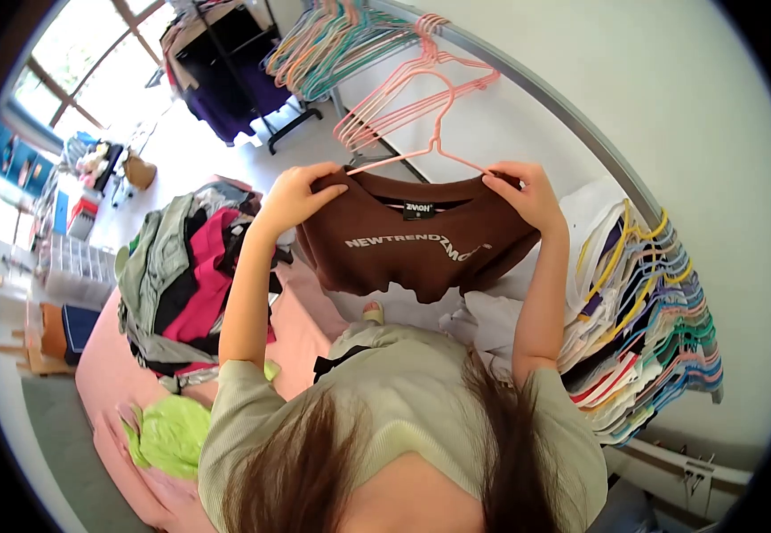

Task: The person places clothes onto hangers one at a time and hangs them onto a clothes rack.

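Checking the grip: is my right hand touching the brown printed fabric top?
Touching: the head view shows your right hand pinching the brown printed top near its shoulder.

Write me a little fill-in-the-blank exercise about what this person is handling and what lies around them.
1. The left hand and right hand hold a shirt coloured ____.
2. The hanger at the shirt's neckline is coloured ____.
3. The neck label has white letters on a ____ background.
4. The big heap of clothes lies to the person's ____.

Missing words: brown; pink; black; left.
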Action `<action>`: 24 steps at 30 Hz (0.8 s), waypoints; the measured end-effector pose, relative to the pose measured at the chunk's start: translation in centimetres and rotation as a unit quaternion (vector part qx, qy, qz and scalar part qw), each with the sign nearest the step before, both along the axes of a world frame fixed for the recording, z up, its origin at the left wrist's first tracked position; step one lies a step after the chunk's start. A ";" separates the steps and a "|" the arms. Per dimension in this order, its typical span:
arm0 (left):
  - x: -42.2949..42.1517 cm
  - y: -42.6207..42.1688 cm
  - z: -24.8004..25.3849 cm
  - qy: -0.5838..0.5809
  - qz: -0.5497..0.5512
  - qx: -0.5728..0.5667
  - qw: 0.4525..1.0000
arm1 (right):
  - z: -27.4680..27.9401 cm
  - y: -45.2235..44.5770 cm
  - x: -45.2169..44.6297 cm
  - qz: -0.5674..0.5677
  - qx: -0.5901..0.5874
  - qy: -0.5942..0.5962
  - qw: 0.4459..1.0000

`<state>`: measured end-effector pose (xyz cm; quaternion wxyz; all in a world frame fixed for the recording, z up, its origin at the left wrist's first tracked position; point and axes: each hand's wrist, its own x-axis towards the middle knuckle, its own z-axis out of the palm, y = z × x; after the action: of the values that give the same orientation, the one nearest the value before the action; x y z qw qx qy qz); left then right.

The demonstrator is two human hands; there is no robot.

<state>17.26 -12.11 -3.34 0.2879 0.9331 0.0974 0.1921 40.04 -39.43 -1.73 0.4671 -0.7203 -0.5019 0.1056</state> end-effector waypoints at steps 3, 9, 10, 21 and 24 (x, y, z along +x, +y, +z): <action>2.1 0.5 0.0 0.038 -0.054 -0.036 0.997 | 0.5 -1.2 -1.1 -0.035 -0.016 0.001 0.999; 6.4 1.7 -2.7 0.013 -0.196 -0.073 0.978 | 0.1 -3.9 -3.4 -0.113 -0.041 0.038 0.992; 7.0 2.0 -3.1 0.002 -0.209 -0.052 0.977 | -0.1 -4.1 -3.7 -0.131 -0.041 0.060 0.989; 12.8 1.7 -6.7 -0.118 -0.200 -0.115 0.966 | -3.0 -3.0 -8.5 -0.274 0.095 0.362 0.886; 13.2 -0.6 -9.4 -0.077 -0.233 -0.240 0.939 | -4.3 -1.6 -9.4 -0.295 0.144 0.427 0.843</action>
<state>30.46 -12.74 -12.74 0.5470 0.8150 -0.1022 0.1618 30.69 -41.07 -6.07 0.7424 -0.6428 -0.0267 0.1866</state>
